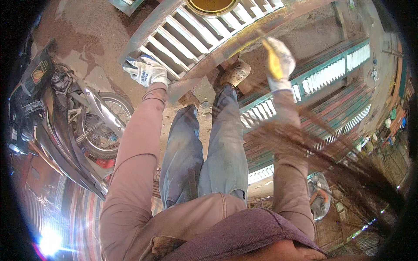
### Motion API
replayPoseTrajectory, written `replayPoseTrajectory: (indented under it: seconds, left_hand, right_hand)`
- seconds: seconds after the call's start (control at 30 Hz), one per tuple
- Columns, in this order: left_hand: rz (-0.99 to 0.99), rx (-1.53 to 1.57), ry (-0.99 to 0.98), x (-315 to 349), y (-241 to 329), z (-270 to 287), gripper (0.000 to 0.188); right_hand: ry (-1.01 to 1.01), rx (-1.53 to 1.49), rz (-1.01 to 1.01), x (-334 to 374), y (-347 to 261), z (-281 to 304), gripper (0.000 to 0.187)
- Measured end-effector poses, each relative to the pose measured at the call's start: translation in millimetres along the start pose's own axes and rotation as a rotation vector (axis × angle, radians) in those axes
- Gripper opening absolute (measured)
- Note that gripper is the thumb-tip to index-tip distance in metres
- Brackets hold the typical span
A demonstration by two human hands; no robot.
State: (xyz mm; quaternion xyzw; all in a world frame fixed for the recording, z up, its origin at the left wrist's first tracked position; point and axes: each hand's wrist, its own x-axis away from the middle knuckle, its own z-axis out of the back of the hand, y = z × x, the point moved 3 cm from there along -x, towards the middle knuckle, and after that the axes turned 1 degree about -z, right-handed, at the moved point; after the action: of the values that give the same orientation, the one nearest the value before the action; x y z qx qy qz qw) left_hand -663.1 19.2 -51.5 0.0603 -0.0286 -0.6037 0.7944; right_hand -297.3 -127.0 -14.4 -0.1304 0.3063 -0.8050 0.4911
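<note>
A curved brown frame with white slats (185, 32) lies ahead of my feet. My left hand (148, 73), in a white glove with blue marks, is closed around its near left corner, the fingertips partly hidden. In my right hand (283, 63), gloved too, is a yellow-handled brush (274, 61); its head is blurred and points at the frame's right edge, where yellowish streaks run. My fingers wrap round the handle. A round tin (212, 6) with a golden rim and brownish content stands on the slats, cut off by the upper border.
A motorbike (65, 113) is parked at the left. On the right lie more slatted panels (324, 80) in green, white and red-brown. My clogs (235, 74) rest on the dusty floor (82, 26) just before the frame. Dark strands (331, 152) blur across my right arm.
</note>
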Motion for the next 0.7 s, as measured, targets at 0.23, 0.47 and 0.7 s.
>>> replayPoseTrajectory:
  seconds: [0.23,0.47,0.7]
  left_hand:
    - [-0.006,-0.052,0.065,-2,-9,-7,0.057]
    - [0.033,-0.005,-0.019,-2,-10,0,0.06]
    - [-0.029,-0.002,0.079,-3,-13,-14,0.06]
  right_hand:
    - [-0.287,-0.032,-0.013,106,-119,-43,0.028]
    - [-0.152,0.338,0.517,73,-69,-15,0.027]
    - [-0.288,0.361,0.702,18,-34,-27,0.036]
